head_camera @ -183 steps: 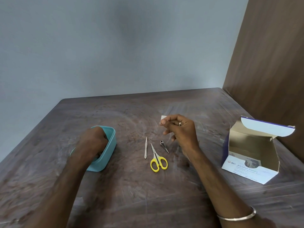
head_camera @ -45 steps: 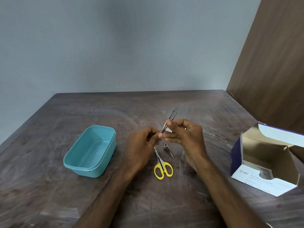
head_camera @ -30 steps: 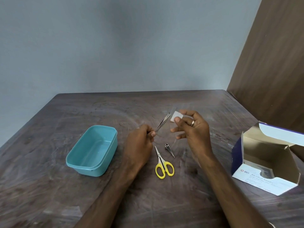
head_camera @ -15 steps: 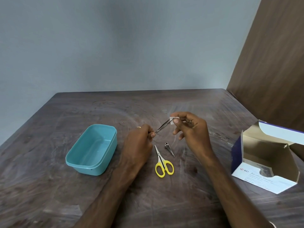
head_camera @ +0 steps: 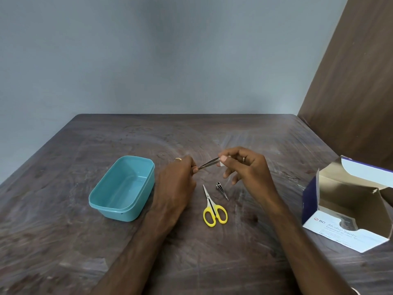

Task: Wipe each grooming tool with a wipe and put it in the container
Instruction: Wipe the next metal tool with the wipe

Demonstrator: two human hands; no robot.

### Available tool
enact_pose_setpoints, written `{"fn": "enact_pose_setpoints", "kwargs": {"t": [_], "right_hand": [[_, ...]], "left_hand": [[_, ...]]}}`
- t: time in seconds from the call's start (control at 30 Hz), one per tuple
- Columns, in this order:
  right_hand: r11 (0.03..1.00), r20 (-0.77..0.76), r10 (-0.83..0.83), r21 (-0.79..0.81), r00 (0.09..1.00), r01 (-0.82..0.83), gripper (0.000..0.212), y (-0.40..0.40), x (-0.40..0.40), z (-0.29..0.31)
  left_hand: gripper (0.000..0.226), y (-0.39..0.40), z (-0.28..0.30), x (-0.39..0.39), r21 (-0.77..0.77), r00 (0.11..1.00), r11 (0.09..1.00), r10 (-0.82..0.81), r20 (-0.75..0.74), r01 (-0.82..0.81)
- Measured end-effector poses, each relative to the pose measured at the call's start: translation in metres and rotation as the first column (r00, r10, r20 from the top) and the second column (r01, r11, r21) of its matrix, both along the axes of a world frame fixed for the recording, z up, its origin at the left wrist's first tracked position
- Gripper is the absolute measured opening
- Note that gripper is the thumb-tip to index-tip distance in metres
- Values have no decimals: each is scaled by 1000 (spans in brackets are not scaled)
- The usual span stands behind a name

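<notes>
My left hand pinches one end of metal tweezers above the table's middle. My right hand holds a small white wipe folded around the tweezers' far tip; most of the wipe is hidden by my fingers. Below my hands, yellow-handled scissors lie on the table with their blades pointing away. A small dark metal tool lies just right of the blades. The teal container stands open to the left of my left hand, with nothing visible inside.
An open alcohol swab box sits at the table's right edge, flap raised. A brown wooden panel rises behind it on the right. The dark wooden table meets a grey wall at the back.
Since 6.1 s ago my left hand has left the container and taken up the tweezers. Over the last second my right hand brought the wipe onto the tweezers' tip.
</notes>
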State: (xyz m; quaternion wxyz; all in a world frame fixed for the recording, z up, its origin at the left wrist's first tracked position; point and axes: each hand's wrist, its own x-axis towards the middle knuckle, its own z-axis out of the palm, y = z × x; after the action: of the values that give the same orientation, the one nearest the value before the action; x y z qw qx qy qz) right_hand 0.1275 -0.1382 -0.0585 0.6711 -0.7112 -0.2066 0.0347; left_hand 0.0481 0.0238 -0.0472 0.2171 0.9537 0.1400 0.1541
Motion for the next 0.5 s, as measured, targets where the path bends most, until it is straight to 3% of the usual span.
{"fn": "enact_pose_setpoints", "kwargs": {"t": [0.23,0.5], "right_hand": [[999,-37,39,-10,999,-39,15,1,1,0],[999,-32,25,-34,999,-26,8,0,2,-2]], "left_hand": [[13,-1,5,-2,63,997,997,30,76,-35],[12,0,4,-3,100,991,993,46,122,-58]]}}
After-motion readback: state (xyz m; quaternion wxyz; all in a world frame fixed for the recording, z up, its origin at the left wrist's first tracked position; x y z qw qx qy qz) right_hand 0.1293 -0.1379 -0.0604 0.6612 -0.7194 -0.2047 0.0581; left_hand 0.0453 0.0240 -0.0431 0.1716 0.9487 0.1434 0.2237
